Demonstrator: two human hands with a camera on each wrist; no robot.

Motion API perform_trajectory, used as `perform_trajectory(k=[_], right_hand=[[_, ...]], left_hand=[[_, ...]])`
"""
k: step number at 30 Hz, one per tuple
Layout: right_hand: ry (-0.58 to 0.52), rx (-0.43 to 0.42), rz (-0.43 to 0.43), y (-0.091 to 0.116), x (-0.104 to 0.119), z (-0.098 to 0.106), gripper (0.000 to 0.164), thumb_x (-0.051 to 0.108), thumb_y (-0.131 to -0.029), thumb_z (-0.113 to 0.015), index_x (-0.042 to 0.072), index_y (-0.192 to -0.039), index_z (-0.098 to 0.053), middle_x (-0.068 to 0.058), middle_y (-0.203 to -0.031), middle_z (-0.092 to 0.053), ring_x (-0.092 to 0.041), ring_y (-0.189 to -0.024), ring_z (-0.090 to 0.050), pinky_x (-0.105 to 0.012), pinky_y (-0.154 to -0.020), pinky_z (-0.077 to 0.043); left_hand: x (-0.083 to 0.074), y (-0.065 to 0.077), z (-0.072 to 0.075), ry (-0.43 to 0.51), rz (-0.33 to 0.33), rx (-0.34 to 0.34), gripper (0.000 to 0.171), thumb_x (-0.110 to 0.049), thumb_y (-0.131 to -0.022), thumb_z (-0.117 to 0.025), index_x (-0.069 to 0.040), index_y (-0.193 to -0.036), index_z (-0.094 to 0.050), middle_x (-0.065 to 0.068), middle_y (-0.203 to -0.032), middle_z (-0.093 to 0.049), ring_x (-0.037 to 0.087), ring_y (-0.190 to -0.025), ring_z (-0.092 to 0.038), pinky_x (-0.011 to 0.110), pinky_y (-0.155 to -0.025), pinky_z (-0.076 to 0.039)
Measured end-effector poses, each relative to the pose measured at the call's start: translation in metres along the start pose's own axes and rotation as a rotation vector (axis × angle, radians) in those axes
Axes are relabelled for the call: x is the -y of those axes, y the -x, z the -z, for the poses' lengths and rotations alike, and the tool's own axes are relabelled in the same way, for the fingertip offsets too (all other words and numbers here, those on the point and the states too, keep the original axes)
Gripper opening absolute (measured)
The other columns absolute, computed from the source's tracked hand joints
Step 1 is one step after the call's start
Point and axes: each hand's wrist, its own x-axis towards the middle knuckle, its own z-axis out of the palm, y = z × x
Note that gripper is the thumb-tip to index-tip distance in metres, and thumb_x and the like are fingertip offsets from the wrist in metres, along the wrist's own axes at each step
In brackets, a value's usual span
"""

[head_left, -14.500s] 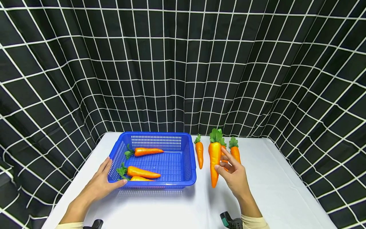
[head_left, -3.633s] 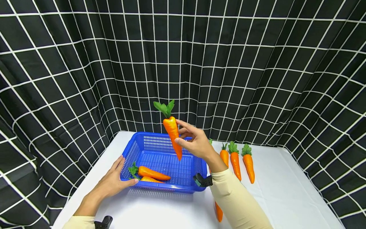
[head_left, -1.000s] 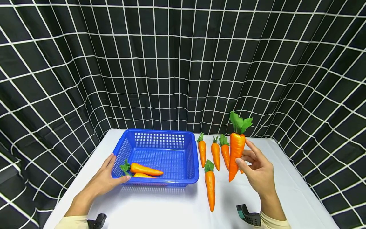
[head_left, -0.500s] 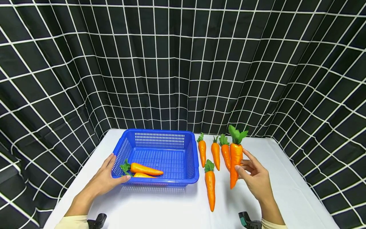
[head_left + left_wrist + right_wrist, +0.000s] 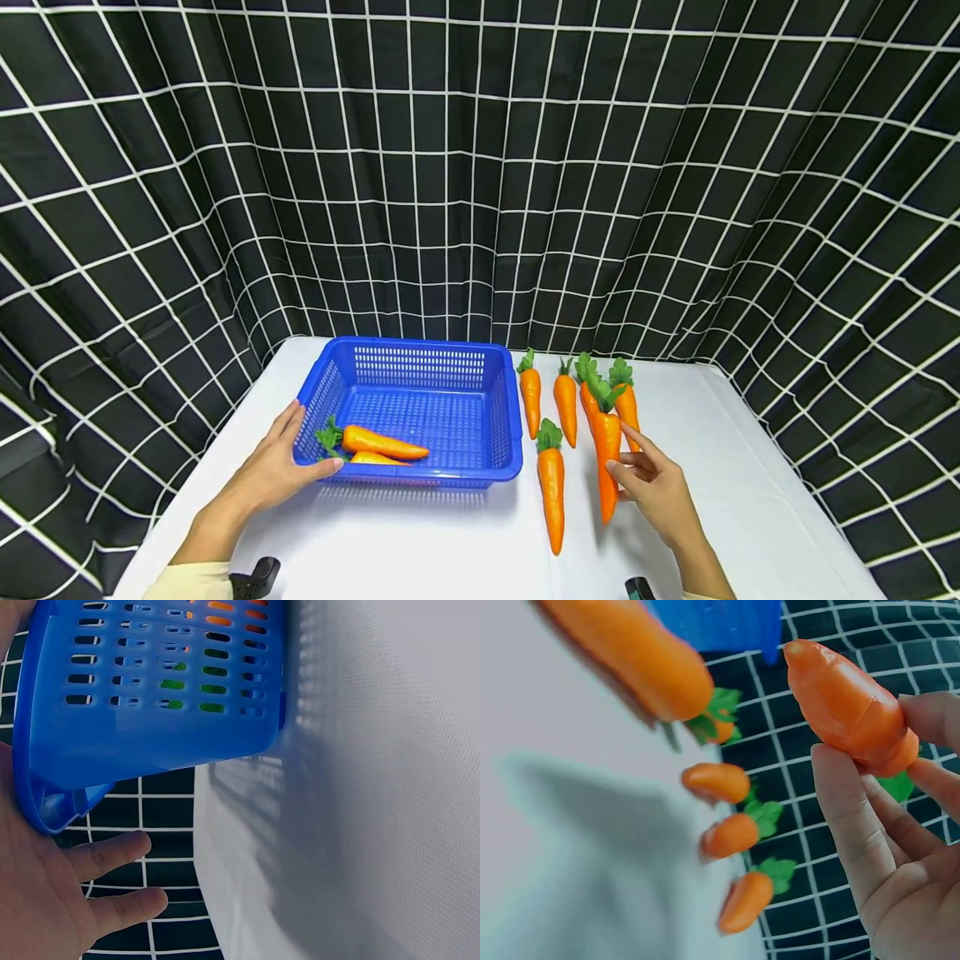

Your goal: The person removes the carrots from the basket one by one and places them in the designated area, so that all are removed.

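Note:
My right hand pinches an orange carrot with green leaves between thumb and fingers, low over the right side of the table. In the right wrist view the held carrot is seen tip first, clear of the white surface. My left hand rests at the front left corner of a blue basket, thumb on the front rim. The left wrist view shows two fingers stretched straight past the corner. Two carrots lie inside the basket near its front wall, one half hidden behind the rim.
Right of the basket, carrots lie in a row, leaves toward the back: one, another, one partly covered by the held carrot, and one at the far right. A longer carrot lies in front. Dark gridded curtain encloses the white table.
Earlier my right hand held a carrot above the basket, and one inside was lifted out. In the last second the right hand lowers its carrot toward the table's front. The left hand stays put.

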Motion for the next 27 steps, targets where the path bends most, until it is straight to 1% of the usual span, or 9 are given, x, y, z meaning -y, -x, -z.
perform_trajectory(k=[5,9,13,16,23,27], right_hand=[[-0.010,0.021,-0.058,0.001,-0.014,-0.001,0.061,0.001,-0.084,-0.073,0.008,-0.140,-0.050,-0.024,-0.098,-0.062,-0.021,-0.071,-0.066,-0.042,-0.055,-0.057],[0.005,0.048,-0.138,0.002,-0.023,-0.002,0.061,0.001,-0.085,-0.072,0.009,-0.141,-0.049,-0.022,-0.099,-0.063,-0.023,-0.070,-0.066,-0.043,-0.056,-0.057],[0.054,0.062,-0.222,0.002,-0.030,-0.004,0.061,0.003,-0.086,-0.072,0.009,-0.142,-0.049,-0.019,-0.097,-0.063,-0.026,-0.071,-0.066,-0.042,-0.056,-0.058],[0.105,0.069,-0.262,0.003,-0.034,-0.006,0.061,0.007,-0.085,-0.073,0.010,-0.141,-0.049,-0.016,-0.095,-0.063,-0.026,-0.072,-0.066,-0.040,-0.056,-0.057],[0.201,0.095,-0.290,0.007,-0.042,-0.009,0.061,0.007,-0.083,-0.075,0.010,-0.140,-0.052,-0.013,-0.092,-0.061,-0.023,-0.074,-0.063,-0.038,-0.053,-0.057],[0.248,0.093,-0.292,0.007,-0.044,-0.010,0.060,0.007,-0.082,-0.076,0.011,-0.138,-0.054,-0.011,-0.090,-0.060,-0.022,-0.073,-0.061,-0.036,-0.052,-0.057]], left_hand=[[-0.001,0.000,0.001,-0.005,0.010,0.009,0.114,-0.060,-0.078,-0.071,0.009,-0.150,-0.015,0.024,-0.156,-0.008,0.053,-0.136,-0.016,0.069,-0.102,-0.020],[-0.002,0.000,0.001,-0.004,0.020,0.016,0.114,-0.060,-0.078,-0.070,0.008,-0.150,-0.014,0.024,-0.157,-0.007,0.053,-0.136,-0.016,0.069,-0.102,-0.020],[-0.002,0.000,0.001,-0.004,0.018,0.016,0.115,-0.061,-0.078,-0.070,0.008,-0.150,-0.014,0.023,-0.157,-0.006,0.053,-0.136,-0.016,0.069,-0.102,-0.020],[-0.002,0.000,0.001,-0.003,0.016,0.014,0.115,-0.061,-0.078,-0.070,0.008,-0.150,-0.014,0.023,-0.157,-0.006,0.054,-0.136,-0.016,0.069,-0.102,-0.020],[0.000,-0.002,0.000,-0.001,0.011,0.013,0.115,-0.061,-0.077,-0.070,0.008,-0.150,-0.014,0.024,-0.157,-0.006,0.053,-0.136,-0.015,0.069,-0.102,-0.019],[0.001,-0.002,0.000,0.000,0.011,0.011,0.115,-0.059,-0.078,-0.071,0.009,-0.150,-0.013,0.024,-0.157,-0.006,0.053,-0.136,-0.014,0.069,-0.103,-0.018]])
